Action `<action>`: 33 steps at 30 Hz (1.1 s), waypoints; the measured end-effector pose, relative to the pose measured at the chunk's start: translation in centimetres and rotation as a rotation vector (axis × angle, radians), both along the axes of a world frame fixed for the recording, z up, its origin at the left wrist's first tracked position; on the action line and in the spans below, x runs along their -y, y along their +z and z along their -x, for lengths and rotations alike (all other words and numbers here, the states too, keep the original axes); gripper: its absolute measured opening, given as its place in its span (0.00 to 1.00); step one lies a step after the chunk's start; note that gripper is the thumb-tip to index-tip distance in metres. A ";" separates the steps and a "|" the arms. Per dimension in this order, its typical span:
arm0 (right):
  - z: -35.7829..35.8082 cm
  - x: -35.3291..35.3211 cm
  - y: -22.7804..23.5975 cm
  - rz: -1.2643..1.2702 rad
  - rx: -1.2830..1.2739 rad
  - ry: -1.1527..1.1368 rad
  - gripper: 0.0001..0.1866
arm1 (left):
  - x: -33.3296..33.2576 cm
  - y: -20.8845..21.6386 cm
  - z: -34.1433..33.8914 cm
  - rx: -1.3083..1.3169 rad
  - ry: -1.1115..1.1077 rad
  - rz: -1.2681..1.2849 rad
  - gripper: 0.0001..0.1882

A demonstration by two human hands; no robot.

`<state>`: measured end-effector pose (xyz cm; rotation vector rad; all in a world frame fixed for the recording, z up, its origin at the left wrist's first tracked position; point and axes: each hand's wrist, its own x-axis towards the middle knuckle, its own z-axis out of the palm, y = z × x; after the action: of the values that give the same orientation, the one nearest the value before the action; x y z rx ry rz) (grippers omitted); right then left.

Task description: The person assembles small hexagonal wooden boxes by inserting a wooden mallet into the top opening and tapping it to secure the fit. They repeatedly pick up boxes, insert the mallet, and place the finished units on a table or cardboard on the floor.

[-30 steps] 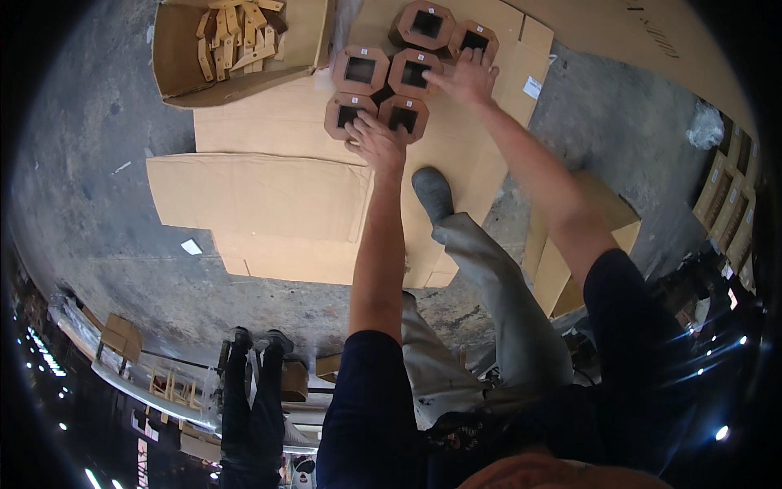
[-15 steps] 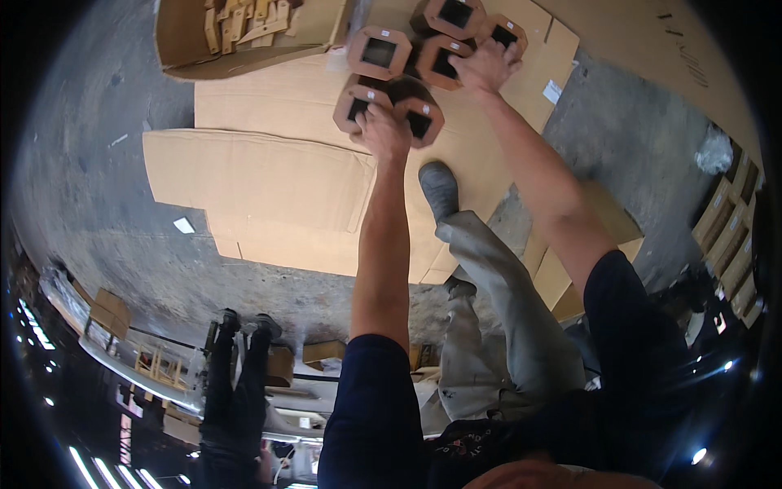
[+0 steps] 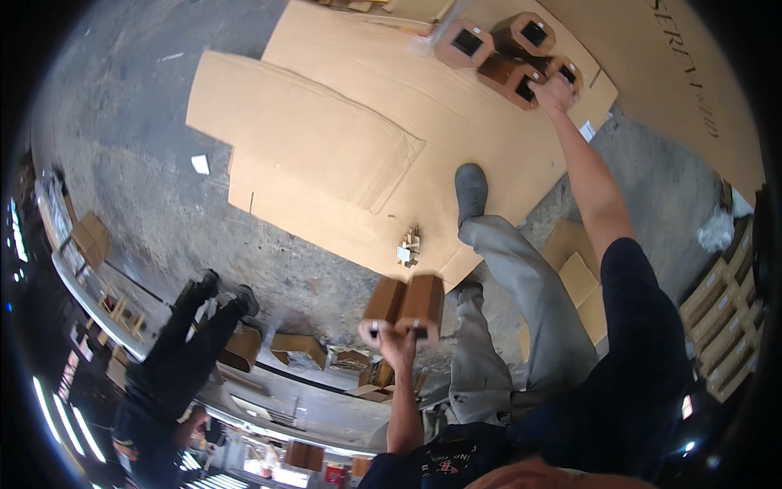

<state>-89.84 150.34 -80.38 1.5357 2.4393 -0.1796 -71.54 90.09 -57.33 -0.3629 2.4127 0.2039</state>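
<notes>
My left hand [image 3: 397,349] is closed on the ends of two hollow, octagonal brown blocks [image 3: 422,300], its fingers hooked into their square openings. It holds them side by side near my legs, over the cardboard's near edge. Farther off, my right arm reaches out to more such blocks. The right hand [image 3: 556,94] grips the rims of two of them, a nearer block [image 3: 507,79] and a block [image 3: 568,68] beside it; its fingertips are partly hidden in the openings. Two other blocks stand just beyond, a left one [image 3: 461,42] and a back one [image 3: 524,33].
Flattened cardboard [image 3: 326,138] covers the floor, with a small cluster of wooden pieces [image 3: 410,246] near its close edge. My shoe [image 3: 470,191] rests on it. Open cartons [image 3: 300,350] line the near side. Another person [image 3: 183,342] stands at lower left. Stacked boxes [image 3: 721,310] are at right.
My left hand has pulled two blocks away from the group, back toward my body. My right hand stays on its two blocks. The view has shifted, uncovering the small wooden pieces.
</notes>
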 end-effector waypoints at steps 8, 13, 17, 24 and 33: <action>-17.3 4.9 5.6 0.199 0.011 0.361 0.45 | 20.6 11.9 -33.4 0.140 0.336 0.531 0.39; -32.7 9.5 14.2 0.126 0.233 0.661 0.31 | 21.7 19.4 -51.8 0.232 1.024 0.262 0.36; -39.7 15.5 22.4 0.141 0.358 0.747 0.30 | 18.2 20.7 -62.4 0.123 1.248 0.118 0.37; -37.1 33.6 31.2 0.225 0.205 1.116 0.28 | 17.4 19.1 -68.0 0.284 1.484 -0.052 0.40; -23.4 78.0 42.4 0.043 -0.101 1.926 0.28 | 34.0 24.0 -66.2 -0.180 1.272 0.049 0.30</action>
<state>-66.46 72.37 -38.03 -1.1610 2.7091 0.0910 -5.32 56.11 -33.32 -1.9085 1.9868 0.7338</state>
